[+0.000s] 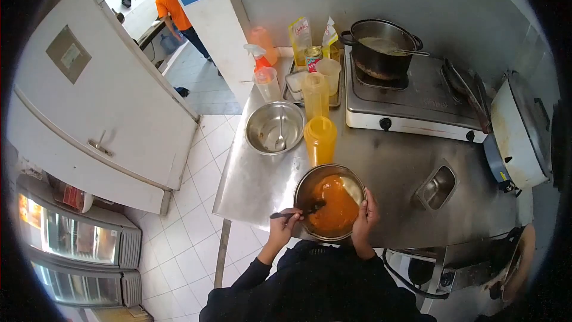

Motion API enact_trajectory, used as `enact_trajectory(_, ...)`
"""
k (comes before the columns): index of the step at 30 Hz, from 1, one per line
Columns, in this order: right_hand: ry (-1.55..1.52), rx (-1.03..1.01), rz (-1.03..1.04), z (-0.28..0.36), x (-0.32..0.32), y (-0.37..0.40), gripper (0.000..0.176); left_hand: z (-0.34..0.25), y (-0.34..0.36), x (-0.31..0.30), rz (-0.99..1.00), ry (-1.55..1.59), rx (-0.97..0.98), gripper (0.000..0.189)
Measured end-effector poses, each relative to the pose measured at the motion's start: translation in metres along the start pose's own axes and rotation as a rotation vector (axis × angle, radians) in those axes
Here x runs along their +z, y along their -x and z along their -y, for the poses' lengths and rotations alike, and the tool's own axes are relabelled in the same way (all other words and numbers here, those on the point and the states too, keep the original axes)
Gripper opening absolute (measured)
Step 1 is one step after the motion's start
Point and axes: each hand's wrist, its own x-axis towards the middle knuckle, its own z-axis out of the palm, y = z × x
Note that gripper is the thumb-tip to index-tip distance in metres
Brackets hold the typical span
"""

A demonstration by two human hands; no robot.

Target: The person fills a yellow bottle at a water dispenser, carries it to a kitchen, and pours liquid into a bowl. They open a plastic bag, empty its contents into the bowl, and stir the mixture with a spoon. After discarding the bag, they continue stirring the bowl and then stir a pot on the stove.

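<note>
A metal bowl point(301, 185) with orange sauce point(333, 209) in it is at the front edge of the steel table. My left hand point(286, 226) grips the handle of a dark utensil point(311, 209), whose head dips into the sauce. Against the bowl's right side, my right hand point(364, 220) is wrapped round the rim. Just behind the bowl stands a yellow squeeze bottle point(320, 141), with a paler one point(315, 92) farther back. To the left is a second metal bowl point(262, 128) holding a spoon point(280, 142).
A gas stove point(417, 107) at the back right carries a black pot point(381, 62). A small steel container point(440, 188) lies on the right of the table point(381, 155). A spray bottle point(265, 77) stands at the back left. A person in orange point(173, 9) is beyond the doorway.
</note>
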Motion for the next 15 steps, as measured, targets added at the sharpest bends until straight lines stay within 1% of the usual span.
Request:
enact_trajectory(1,0.001,-0.002,0.001,-0.001,0.001,0.000,0.027,0.003,0.003,0.001,-0.015,0.172,-0.140,0.013)
enact_trajectory(2,-0.008,0.019,-0.003,-0.003,0.001,0.001,0.027,0.005,0.006,0.004,-0.016,0.174,-0.139,0.013)
enact_trajectory(4,-0.016,0.037,-0.010,-0.004,0.001,0.002,0.027,0.005,0.009,0.016,-0.047,0.394,-0.266,0.015)
enact_trajectory(5,0.013,0.045,-0.003,-0.004,0.000,0.002,0.027,0.002,0.010,0.023,-0.036,0.414,-0.299,0.016)
enact_trajectory(8,0.048,0.049,0.015,0.004,0.001,0.001,0.028,-0.010,0.003,0.046,-0.019,0.435,-0.255,0.018)
enact_trajectory(10,0.055,0.046,0.030,0.005,0.002,0.001,0.028,-0.020,-0.006,0.058,-0.044,0.458,-0.264,0.018)
enact_trajectory(12,0.021,-0.007,0.024,-0.001,0.003,0.001,0.028,-0.023,-0.016,0.066,-0.031,0.394,-0.137,0.018)
enact_trajectory(15,0.003,-0.002,0.018,0.000,0.003,0.001,0.029,-0.034,-0.024,0.072,-0.056,0.437,-0.108,0.017)
